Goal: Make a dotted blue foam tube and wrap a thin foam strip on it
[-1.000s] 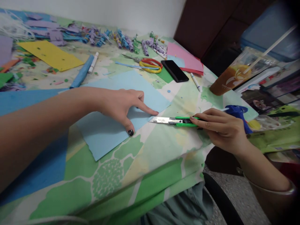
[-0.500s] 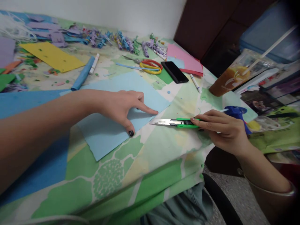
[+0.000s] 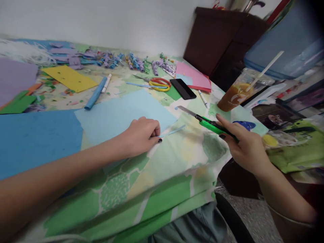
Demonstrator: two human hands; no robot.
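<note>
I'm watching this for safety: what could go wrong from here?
The bare blade of the green utility knife in the right hand could nick the left hand if it swings that way.

The thin light blue paper strip at the left hand looks easy to crease or tear.

A stroke past the edge of the light blue sheet might slice the patterned tablecloth beside it.

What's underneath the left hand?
The light-blue sheet extends beneath the left hand, and a thin blue strip sticks out beside it. Whatever the hand covers can't be seen.
</note>
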